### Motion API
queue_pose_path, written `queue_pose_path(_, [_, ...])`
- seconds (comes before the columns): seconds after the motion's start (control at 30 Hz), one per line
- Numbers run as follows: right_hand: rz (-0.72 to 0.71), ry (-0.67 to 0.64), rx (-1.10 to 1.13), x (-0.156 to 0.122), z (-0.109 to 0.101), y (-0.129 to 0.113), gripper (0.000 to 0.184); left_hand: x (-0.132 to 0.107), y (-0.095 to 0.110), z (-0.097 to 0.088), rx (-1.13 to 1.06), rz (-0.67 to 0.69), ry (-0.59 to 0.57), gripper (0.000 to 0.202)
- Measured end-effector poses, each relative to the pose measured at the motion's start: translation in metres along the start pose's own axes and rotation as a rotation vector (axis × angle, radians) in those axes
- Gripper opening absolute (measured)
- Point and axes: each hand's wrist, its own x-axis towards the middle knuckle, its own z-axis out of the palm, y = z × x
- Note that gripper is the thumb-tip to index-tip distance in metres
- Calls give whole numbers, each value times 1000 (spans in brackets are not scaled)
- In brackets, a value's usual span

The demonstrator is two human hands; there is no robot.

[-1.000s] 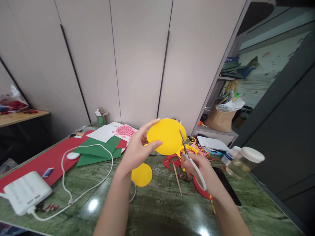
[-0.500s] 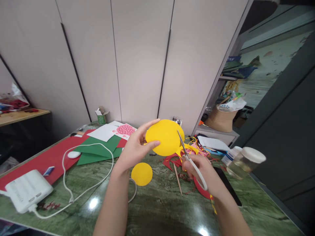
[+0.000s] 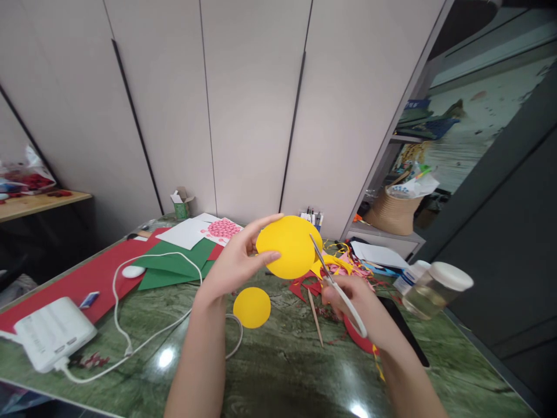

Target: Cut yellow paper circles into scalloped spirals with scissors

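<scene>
A round piece of yellow paper is pinched by its left side in my left hand, thumb in front and fingers mostly behind. My right hand grips white-handled scissors. Their metal blades lie across the right part of the yellow paper; whether they are parted is hard to make out. Below, flat on the green table, lies a second yellow paper circle. Under my right forearm a round red piece shows in part.
Red paper scraps, a pencil and yellow offcuts lie near my right hand. A dark tablet and a lidded jar stand right. On the left are red paper, green paper, a white charger and its cable.
The yellow paper has shifted slightly left and down. The scissor blades have tilted a little further left over it. The whole view has moved slightly.
</scene>
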Motion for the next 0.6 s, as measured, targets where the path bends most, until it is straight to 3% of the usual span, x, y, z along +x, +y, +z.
queue_pose_path(0.6, [-11,-13,-62,-1,-2,3,47,-1,0,-5,-42,-88,-97,55])
